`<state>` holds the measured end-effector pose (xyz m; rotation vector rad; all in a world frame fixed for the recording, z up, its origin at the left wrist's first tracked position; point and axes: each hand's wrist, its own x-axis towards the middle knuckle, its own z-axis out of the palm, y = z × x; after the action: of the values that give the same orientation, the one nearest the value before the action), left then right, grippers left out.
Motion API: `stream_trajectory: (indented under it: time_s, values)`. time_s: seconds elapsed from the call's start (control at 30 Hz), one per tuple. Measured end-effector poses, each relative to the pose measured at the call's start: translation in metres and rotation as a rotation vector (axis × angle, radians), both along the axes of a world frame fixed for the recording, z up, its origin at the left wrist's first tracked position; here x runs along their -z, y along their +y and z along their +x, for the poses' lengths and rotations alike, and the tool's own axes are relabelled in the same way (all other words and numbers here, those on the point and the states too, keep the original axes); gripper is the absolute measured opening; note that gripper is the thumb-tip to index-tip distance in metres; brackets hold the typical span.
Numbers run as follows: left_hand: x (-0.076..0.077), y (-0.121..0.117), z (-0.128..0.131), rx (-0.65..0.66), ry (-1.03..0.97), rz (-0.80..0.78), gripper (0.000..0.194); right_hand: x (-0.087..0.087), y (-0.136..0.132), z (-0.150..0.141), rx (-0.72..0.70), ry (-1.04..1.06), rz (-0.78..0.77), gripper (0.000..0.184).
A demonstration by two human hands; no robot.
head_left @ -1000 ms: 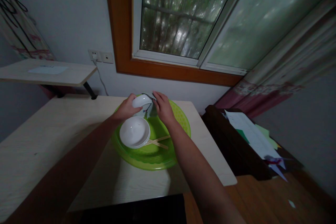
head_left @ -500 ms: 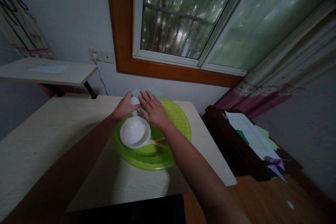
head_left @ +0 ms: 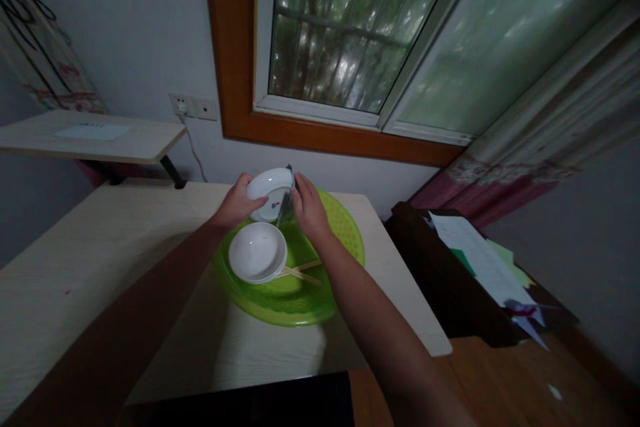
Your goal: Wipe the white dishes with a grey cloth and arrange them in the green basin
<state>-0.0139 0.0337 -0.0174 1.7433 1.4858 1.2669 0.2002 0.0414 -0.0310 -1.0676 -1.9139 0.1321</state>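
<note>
My left hand (head_left: 235, 203) grips a small white dish (head_left: 271, 193), tilted so its inside faces me, over the far part of a green plastic basin (head_left: 300, 300). My right hand (head_left: 309, 209) is closed on a grey cloth (head_left: 285, 209) pressed against the dish's right edge. In the basin, just below my hands, sit stacked white bowls (head_left: 257, 251), with wooden chopsticks (head_left: 303, 271) lying to their right.
The basin stands on a light wooden table (head_left: 75, 267) under a window (head_left: 345, 33). A raised shelf (head_left: 100, 137) sits at the left, wall sockets (head_left: 193, 107) behind. A dark cabinet with papers (head_left: 480, 260) is to the right.
The dish has turned so its inside now faces me. My right hand slid from over the dish to its right edge with the cloth.
</note>
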Motion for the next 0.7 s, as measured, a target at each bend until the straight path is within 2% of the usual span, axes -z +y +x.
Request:
stream_trajectory:
  time_s: [0.17, 0.43, 0.7]
  values:
    - [0.002, 0.001, -0.001, 0.011, 0.017, -0.004, 0.044, 0.003, 0.004, 0.006, 0.018, 0.052, -0.021, 0.057]
    - [0.008, 0.007, -0.001, 0.048, -0.043, 0.022, 0.044, -0.008, -0.006, -0.003, -0.09, -0.113, 0.115, 0.052]
    - [0.004, 0.007, -0.002, 0.078, -0.159, 0.017, 0.044, -0.015, -0.011, -0.005, -0.174, -0.246, 0.195, 0.054]
